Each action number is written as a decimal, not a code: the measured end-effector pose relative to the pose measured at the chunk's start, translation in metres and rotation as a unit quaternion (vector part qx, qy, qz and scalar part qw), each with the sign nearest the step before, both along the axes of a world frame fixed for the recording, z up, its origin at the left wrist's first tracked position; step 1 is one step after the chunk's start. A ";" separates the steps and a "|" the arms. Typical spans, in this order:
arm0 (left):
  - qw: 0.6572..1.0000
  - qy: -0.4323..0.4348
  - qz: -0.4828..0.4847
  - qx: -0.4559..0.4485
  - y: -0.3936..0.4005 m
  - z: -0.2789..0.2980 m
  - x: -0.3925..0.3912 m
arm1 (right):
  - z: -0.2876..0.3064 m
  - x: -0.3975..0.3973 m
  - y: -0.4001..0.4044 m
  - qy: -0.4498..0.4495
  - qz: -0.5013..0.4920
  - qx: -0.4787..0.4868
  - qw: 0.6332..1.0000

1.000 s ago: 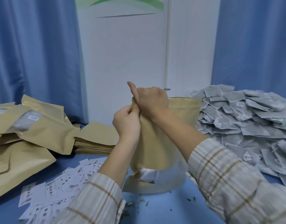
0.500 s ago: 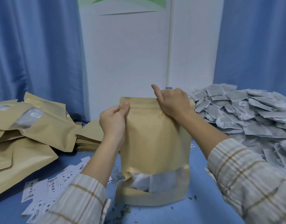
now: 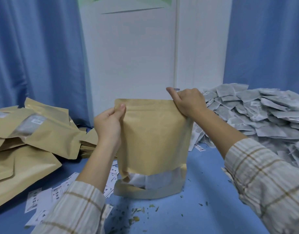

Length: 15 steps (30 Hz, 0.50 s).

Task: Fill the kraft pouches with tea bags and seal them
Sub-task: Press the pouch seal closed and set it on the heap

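A kraft pouch [image 3: 153,137] stands upright on the blue table [image 3: 204,200] in the middle of the view. White tea bags show through its clear window near the bottom. My left hand [image 3: 109,122] pinches the pouch's top left corner, thumb on the zip strip. My right hand [image 3: 187,103] pinches the top right corner, thumb raised above the edge. The pouch's top edge lies flat and straight between the two hands. A big heap of grey tea bags [image 3: 257,115] lies to the right.
Filled kraft pouches [image 3: 32,132] are piled on the left, with a flat stack of empty pouches [image 3: 87,144] behind my left arm. Small printed paper labels [image 3: 43,196] are scattered at the front left. Loose tea crumbs [image 3: 136,211] lie before the pouch. Blue curtains hang behind.
My right hand has slid from the pouch's left top corner along the top edge to the right corner. The left hand stayed at the left corner. The pouch top now lies flat.
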<state>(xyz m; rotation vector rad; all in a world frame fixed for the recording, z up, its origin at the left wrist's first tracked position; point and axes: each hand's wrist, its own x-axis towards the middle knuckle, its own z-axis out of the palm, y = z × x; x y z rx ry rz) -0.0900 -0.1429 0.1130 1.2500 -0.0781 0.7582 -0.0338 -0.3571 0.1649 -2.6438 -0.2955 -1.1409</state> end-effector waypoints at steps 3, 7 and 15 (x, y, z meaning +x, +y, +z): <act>0.996 -0.009 0.028 0.084 -0.011 -0.004 -0.001 | 0.003 -0.006 0.018 0.006 0.025 -0.037 0.999; 0.990 -0.027 0.032 0.133 -0.035 -0.002 -0.001 | 0.001 -0.018 0.072 -0.082 0.060 -0.072 0.992; 0.976 -0.019 0.120 0.179 -0.040 -0.001 0.003 | 0.007 -0.016 0.098 -0.044 0.021 -0.033 0.998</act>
